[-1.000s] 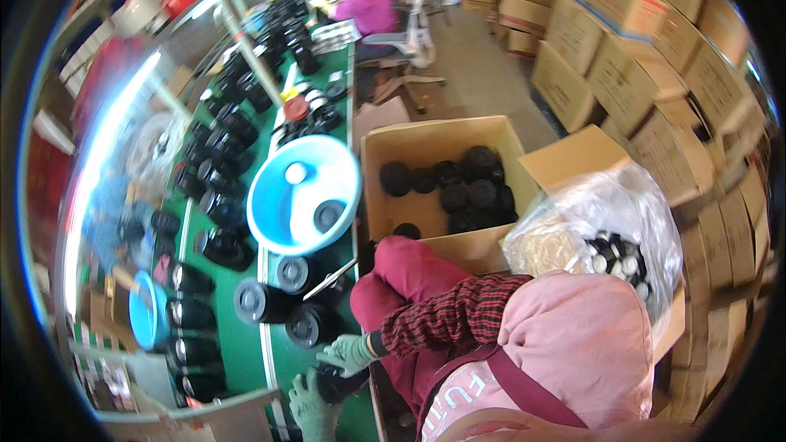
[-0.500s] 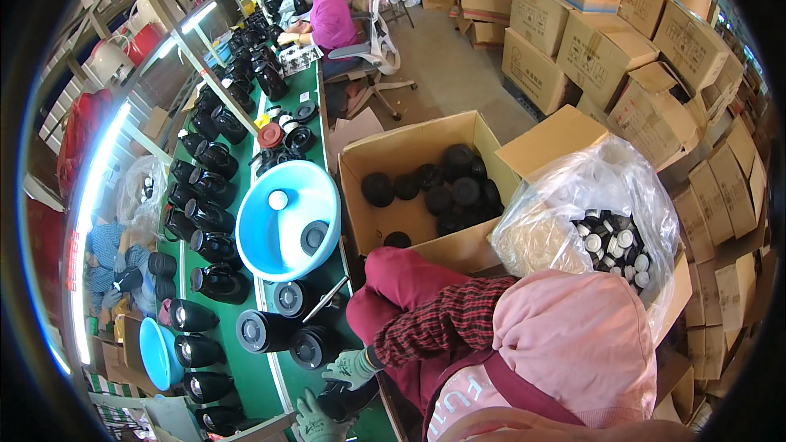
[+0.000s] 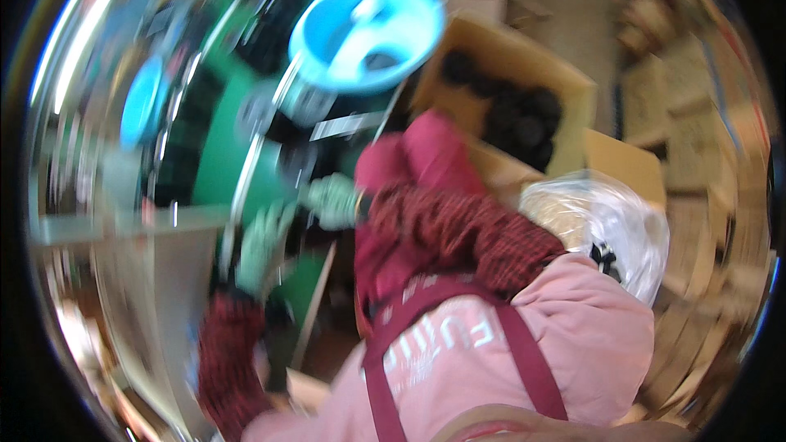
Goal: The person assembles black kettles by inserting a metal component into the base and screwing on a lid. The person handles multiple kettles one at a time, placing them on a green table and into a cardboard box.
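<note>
Motion blurs the whole picture. My left hand (image 3: 264, 250), in a pale green glove, is at the table's near end, its fingers pointing away from me and smeared. My right hand (image 3: 334, 201), gloved alike, is bent just to the right of it. Between them shows a dark, rounded shape, apparently a black container (image 3: 309, 233), which my right fingers seem to grip; whether the left hand holds it I cannot make out. Beyond the hands stand black lidded containers (image 3: 307, 106) on the green table (image 3: 214, 165), with a pale, flat strip (image 3: 347, 125) beside them.
A light-blue basin (image 3: 319, 49) with a few round pieces stands farther along the table. Another blue basin (image 3: 142, 102) is at the left. Right of my knees are a carton (image 3: 565, 65) of black parts and a plastic-lined box (image 3: 639, 229). Stacked cartons (image 3: 688, 237) line the right.
The view has swung, so table and basins sit higher and blur. My left forearm has come into view. Both hands remain close together around the dark container.
</note>
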Tool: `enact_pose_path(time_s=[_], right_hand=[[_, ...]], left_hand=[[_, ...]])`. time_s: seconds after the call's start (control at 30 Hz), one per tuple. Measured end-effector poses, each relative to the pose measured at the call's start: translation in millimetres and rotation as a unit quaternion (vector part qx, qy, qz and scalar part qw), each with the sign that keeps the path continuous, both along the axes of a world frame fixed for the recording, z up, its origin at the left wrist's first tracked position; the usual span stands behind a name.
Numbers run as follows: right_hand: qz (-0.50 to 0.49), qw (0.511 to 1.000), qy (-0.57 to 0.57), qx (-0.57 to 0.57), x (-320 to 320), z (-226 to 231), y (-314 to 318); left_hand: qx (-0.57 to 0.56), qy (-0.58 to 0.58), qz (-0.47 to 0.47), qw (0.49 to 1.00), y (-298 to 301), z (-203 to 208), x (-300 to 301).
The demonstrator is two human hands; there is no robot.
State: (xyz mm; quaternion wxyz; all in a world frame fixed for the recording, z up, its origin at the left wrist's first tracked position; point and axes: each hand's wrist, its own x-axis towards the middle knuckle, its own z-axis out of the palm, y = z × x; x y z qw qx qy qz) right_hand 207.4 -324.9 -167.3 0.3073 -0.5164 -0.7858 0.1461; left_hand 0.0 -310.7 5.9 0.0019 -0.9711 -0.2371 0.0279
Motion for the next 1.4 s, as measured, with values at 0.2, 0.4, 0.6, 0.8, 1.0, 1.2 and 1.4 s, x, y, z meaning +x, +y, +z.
enact_pose_path(time_s=[0.2, 0.4, 0.6, 0.8, 1.0, 1.2, 1.4], right_hand=[[-0.004, 0.996, -0.020, -0.085, -9.0, 15.8, 1.0], [0.056, 0.976, 0.091, -0.187, 0.5, 3.1, -2.4], [0.105, 0.955, 0.078, -0.265, -3.2, 2.7, 4.7], [0.069, 0.972, 0.108, -0.198, -6.8, 3.9, -4.5], [0.002, 0.984, 0.041, -0.174, -7.1, 1.3, -11.1], [-0.011, 0.969, 0.032, -0.246, -6.4, 16.0, -11.1], [-0.017, 0.966, 0.017, -0.258, -11.7, 17.4, -12.6]], left_hand=[[-0.062, 0.048, 0.138, 0.987, -2.5, -14.1, 1.9], [-0.030, 0.064, 0.330, 0.941, -19.1, -13.6, 9.1], [-0.061, 0.080, 0.150, 0.984, -28.4, -10.5, -11.0], [-0.129, 0.015, 0.375, 0.918, -22.3, 8.3, 11.4], [-0.130, -0.189, 0.409, 0.883, -0.7, 20.4, 8.8], [-0.101, 0.042, 0.365, 0.924, -10.4, -6.9, 12.9], [-0.113, 0.117, 0.266, 0.950, -1.9, -0.5, 14.8]])
